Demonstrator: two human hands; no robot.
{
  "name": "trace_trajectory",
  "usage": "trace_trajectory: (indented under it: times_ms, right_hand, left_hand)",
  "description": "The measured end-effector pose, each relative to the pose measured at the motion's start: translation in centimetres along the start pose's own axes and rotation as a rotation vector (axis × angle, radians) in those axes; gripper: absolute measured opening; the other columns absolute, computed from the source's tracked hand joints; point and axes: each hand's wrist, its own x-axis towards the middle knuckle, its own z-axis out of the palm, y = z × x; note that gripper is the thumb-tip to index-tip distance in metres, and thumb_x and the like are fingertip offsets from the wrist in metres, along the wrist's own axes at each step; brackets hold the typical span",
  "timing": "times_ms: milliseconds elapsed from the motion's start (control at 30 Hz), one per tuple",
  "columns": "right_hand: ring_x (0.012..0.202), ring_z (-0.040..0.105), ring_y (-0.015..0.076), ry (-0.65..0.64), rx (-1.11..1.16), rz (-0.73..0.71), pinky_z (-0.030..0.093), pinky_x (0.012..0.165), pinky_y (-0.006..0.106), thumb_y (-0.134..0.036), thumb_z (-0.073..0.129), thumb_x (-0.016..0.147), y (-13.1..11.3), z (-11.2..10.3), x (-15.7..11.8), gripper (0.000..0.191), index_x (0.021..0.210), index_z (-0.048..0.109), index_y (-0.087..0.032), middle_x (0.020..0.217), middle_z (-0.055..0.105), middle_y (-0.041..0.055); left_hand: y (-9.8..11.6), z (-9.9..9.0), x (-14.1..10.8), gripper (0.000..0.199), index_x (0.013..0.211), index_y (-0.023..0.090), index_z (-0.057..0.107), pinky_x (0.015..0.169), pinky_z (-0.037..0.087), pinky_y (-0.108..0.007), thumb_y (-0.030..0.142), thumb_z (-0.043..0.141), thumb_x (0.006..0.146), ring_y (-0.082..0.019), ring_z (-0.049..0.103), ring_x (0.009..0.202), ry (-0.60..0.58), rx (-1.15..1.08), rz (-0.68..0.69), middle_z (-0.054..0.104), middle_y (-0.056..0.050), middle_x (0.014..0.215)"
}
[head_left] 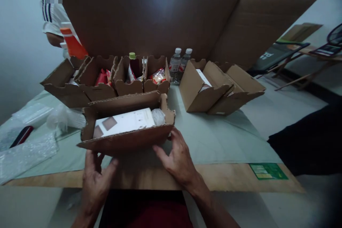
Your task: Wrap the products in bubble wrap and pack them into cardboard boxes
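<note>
An open-topped cardboard box (128,141) sits slightly askew near the table's front edge, close in front of me. Inside it lies a white carton (130,121) with brown squares printed on it, and a clump of clear bubble wrap (158,117) fills the right end. My left hand (96,180) is at the box's lower left corner, fingers curled against its underside and thumb apart. At the lower right corner, my right hand (179,158) grips with its fingers round the edge, thumb toward the front face. Some fingertips are hidden by the box.
Behind stand several cardboard bins (129,87) with packets and bottles, and more bins (205,92) at right. Two water bottles (175,65) stand between. Bubble wrap (29,153) and a dark red-black object (21,136) lie left. A tall cardboard panel (149,21) backs the table. A person (55,17) is behind.
</note>
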Motion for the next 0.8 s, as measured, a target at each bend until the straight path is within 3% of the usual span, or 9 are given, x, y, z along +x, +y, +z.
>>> trace_trajectory:
  times_ms: [133,233,333,533,800]
  right_hand:
    - [0.102,0.069,0.0304,0.104,-0.043,0.174,0.060,0.088,0.049,-0.040,0.067,0.088,2.2,-2.7,-3.1,0.036,0.119,0.057,-0.024,0.109,0.070,0.0111]
    - [0.095,0.069,0.0286,0.144,-0.033,0.277,0.060,0.083,0.046,-0.044,0.068,0.086,3.9,-4.5,-3.9,0.038,0.117,0.057,-0.024,0.104,0.070,0.0093]
    - [0.105,0.069,0.0290,0.186,0.048,0.309,0.058,0.090,0.048,-0.045,0.070,0.086,6.1,-5.7,-2.3,0.051,0.130,0.054,-0.025,0.119,0.069,0.0115]
    - [0.134,0.059,0.0307,0.208,0.362,0.286,0.053,0.105,0.048,-0.055,0.074,0.082,10.6,-6.3,3.4,0.072,0.142,0.051,-0.021,0.146,0.060,0.0181]
    - [0.138,0.056,0.0280,0.249,0.327,0.262,0.042,0.119,0.048,-0.067,0.053,0.094,11.5,-5.8,6.5,0.065,0.140,0.061,-0.022,0.146,0.063,0.0113]
  left_hand:
    - [-1.7,1.7,-3.8,0.071,0.150,0.029,0.044,0.111,0.053,-0.052,0.045,0.073,0.088,-0.036,0.058,0.136,-0.133,0.074,0.004,0.056,-0.014,0.146]
    - [-1.9,2.6,-6.2,0.077,0.158,0.029,0.035,0.116,0.048,-0.057,0.040,0.070,0.091,-0.038,0.051,0.143,-0.222,0.128,0.035,0.052,-0.015,0.152]
    - [-0.6,4.0,-7.3,0.079,0.164,0.031,0.025,0.120,0.043,-0.061,0.037,0.063,0.095,-0.039,0.045,0.148,-0.302,0.100,0.142,0.043,-0.014,0.161]
    - [1.9,7.3,-8.4,0.073,0.163,0.031,0.027,0.113,0.050,-0.059,0.035,0.056,0.096,-0.040,0.034,0.155,-0.544,0.013,0.309,0.025,-0.013,0.171]
    - [2.2,9.8,-9.0,0.076,0.158,0.035,0.039,0.115,0.047,-0.063,0.025,0.067,0.088,-0.040,0.039,0.152,-0.601,0.038,0.322,0.024,-0.012,0.172]
